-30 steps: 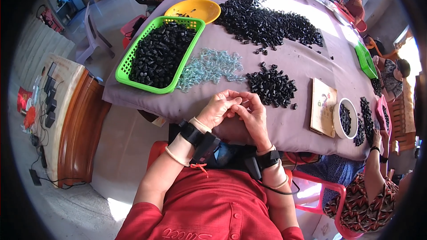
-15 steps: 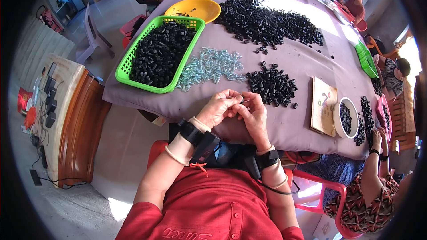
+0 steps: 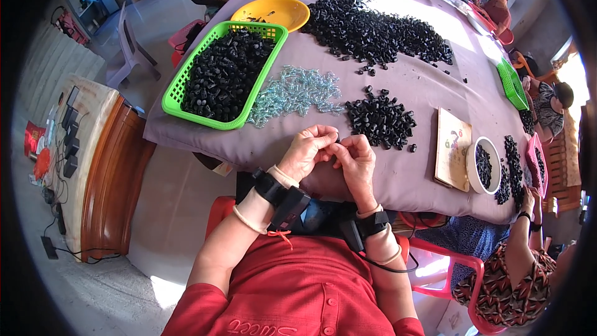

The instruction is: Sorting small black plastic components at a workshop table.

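Purple tablecloth (image 3: 410, 168) | hands (image 3: 333, 155) pinched together on tiny black part, barely visible

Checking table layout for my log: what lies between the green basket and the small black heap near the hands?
In the head view, a loose heap of clear bluish pieces lies between the green basket and the small black heap.

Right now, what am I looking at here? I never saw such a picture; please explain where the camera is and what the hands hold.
The camera sits on a person's head and looks down, so edges bend. No machine: the left hand and right hand meet at the table edge, pinching something too small to identify. On the cloth lie a small pile of black parts, clear beads, a green basket of black parts, a yellow bowl and a bigger black heap. Other people work nearby.
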Tool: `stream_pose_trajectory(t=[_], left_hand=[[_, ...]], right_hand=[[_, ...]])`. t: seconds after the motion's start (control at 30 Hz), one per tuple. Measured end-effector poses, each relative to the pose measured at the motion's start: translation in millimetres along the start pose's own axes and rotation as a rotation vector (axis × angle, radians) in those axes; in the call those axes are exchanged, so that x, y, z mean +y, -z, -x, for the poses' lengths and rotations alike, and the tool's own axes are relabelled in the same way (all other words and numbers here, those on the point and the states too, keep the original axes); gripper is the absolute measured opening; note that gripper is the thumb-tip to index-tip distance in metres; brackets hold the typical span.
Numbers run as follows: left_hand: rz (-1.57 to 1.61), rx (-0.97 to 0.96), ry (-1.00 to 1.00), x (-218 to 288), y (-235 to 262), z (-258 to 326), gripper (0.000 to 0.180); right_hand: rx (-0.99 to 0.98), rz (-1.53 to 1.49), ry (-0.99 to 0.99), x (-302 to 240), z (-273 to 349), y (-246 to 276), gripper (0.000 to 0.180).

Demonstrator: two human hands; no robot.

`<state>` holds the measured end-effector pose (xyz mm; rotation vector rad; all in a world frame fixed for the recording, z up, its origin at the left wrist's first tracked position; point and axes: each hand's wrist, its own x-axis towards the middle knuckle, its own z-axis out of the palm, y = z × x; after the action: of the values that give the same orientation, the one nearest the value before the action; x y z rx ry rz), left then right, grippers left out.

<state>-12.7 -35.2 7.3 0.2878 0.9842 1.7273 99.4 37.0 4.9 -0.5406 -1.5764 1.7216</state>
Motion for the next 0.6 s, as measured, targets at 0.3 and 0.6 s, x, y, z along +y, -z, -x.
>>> stream_pose_trajectory(t=[0.3, 0.6], left_hand=[[-0.015, -0.036, -0.007, -2.4, 5.7, -1.3, 0.010], [-0.027, -0.143, 0.023, 3.5, 6.6, 0.6, 0.016]], right_hand=[[0.001, 0.051, 0.000, 0.6, -0.7, 1.5, 0.017], [-0.119, 0.096, -0.012, -7.9, -3.0, 3.0, 0.024]])
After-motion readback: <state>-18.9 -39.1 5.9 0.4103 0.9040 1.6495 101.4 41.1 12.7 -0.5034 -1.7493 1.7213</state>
